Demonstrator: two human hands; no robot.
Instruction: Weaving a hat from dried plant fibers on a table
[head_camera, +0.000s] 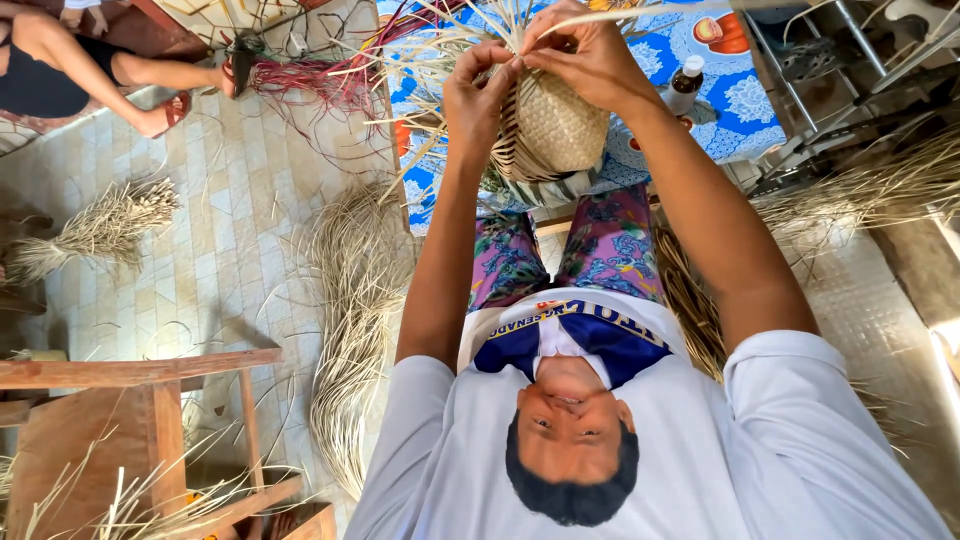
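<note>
**Both hands closing on the rim of a half-woven basket**

Head view: we are holding a woven basket up in the air over our lap, in front of the near edge of the desk with its blue patterned cloth. The basket is lying with its rounded bottom towards us and its open, unfinished rim pointing away, so its long axis is running from our knees towards the desk. Loose straw ends are fanning out from that rim on all sides.

Our left hand is gripping the rim on its left side, grip closed, thumb pressing against the weave. Our right hand is coming over the top, its grip pinched tight on a pale strip that is running off to the right. The two hands are touching at the rim, neither one nearer than the other.

A small brown bottle is standing on the desk just right of our right wrist. Long straw bundles are lying on the tiled floor to our left, with a dried sheaf and a wooden bench further left. Red strips are trailing near another person who is sitting well apart. Only the fanning straw ends are crowding the hands.
</note>
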